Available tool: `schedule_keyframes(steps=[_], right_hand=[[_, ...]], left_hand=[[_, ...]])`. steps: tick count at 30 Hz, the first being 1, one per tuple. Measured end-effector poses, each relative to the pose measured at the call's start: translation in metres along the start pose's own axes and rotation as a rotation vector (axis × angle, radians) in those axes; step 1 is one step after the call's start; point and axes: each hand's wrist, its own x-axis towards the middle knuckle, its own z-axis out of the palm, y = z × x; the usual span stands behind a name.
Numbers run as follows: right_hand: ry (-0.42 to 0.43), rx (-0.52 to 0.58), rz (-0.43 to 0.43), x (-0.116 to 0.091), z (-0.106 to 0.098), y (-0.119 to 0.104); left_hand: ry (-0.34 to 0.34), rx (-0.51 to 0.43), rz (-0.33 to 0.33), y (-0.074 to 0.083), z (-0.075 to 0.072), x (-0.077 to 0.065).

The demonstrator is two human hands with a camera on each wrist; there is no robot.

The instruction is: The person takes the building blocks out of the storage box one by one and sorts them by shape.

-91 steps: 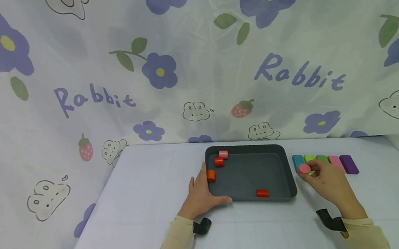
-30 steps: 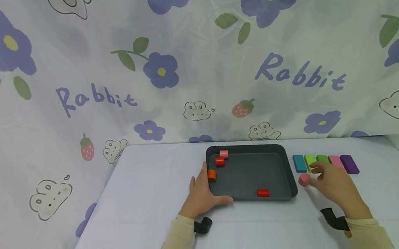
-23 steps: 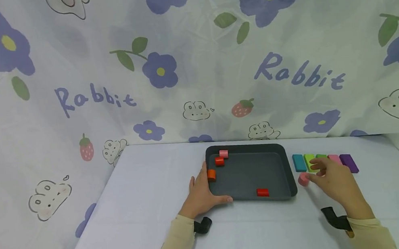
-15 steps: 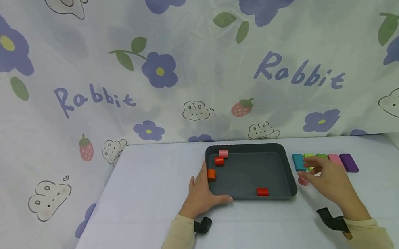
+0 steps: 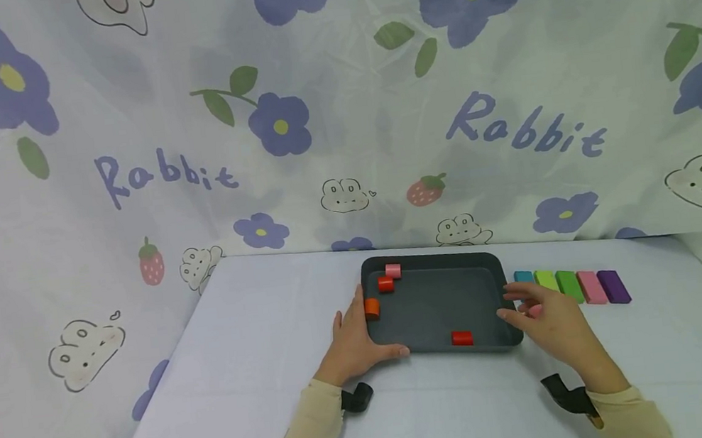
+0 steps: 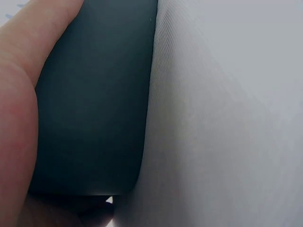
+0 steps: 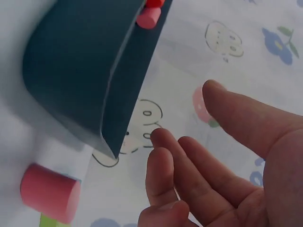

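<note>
A dark grey tray (image 5: 437, 306) lies on the table. My left hand (image 5: 353, 344) rests on its front left corner, fingers straight along the left side and thumb against the front wall. In the left wrist view the thumb (image 6: 16, 132) lies along the tray's outer wall (image 6: 94, 104). My right hand (image 5: 558, 329) is over the tray's right rim, thumb and fingers apart with nothing between them. Below it a pink cylinder (image 7: 49, 194) stands on the table, partly hidden by the hand in the head view.
Inside the tray lie a pink cylinder (image 5: 393, 271), a red one (image 5: 386, 284), an orange one (image 5: 371, 309) and another red one (image 5: 462, 338). Right of the tray stand blue (image 5: 523, 276), yellow-green (image 5: 546, 280), green (image 5: 569, 287), pink (image 5: 592, 287) and purple (image 5: 614, 287) blocks in a row.
My right hand has set the pink cylinder down in front of the blue block, let go of it and moved left to the tray's rim. My left hand has stayed at the tray corner.
</note>
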Motion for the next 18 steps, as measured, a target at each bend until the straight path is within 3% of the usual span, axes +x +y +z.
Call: schedule_keyframes(steps=[8, 18], right_hand=[[-0.012, -0.011, -0.126, 0.001, 0.017, -0.003], [-0.083, -0.019, -0.108, 0.001, 0.030, -0.010]], left_hand=[[0.001, 0.013, -0.002, -0.002, 0.001, -0.001], [0.004, 0.016, 0.001, -0.003, 0.002, -0.001]])
